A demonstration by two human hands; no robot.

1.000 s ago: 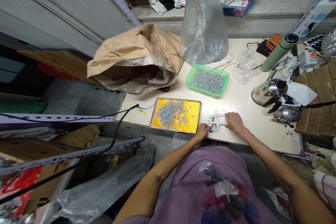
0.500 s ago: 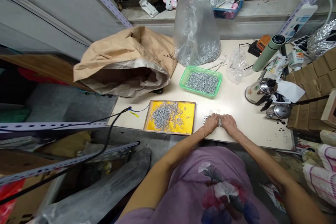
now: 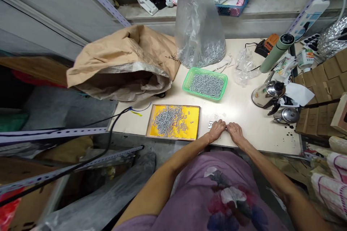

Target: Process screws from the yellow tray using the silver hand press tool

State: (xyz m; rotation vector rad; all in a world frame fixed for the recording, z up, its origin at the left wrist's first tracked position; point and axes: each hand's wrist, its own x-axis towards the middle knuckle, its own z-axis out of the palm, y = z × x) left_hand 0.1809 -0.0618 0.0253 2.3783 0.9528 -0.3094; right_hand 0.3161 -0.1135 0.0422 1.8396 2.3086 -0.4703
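Observation:
My left hand [image 3: 217, 130] rests at the table's front edge with its fingers closed together. A small silvery metal piece [image 3: 210, 125] sticks out just left of it, partly covered by the hand. My right hand [image 3: 235, 132] is close beside, fingers pinched, its fingertips nearly meeting those of the left. What lies between the fingertips is too small and hidden to name. To the left, a yellow-bottomed tray [image 3: 193, 131] holds a heap of small metal pins or screws [image 3: 166, 120]. Behind the hands, a green plastic basket [image 3: 187, 86] holds more such small parts [image 3: 207, 86].
A brown paper sack [image 3: 127, 54] lies open at the left back. Beside it stands a clear plastic bag [image 3: 197, 21] of metal parts. At right are a green flask [image 3: 275, 56], a steel pot [image 3: 267, 94], a smaller pot [image 3: 287, 114] and cardboard boxes [image 3: 321, 75].
The camera view has shifted slightly. My fingertips have drawn a little apart, and both hands stay over the same spot beside the metal piece.

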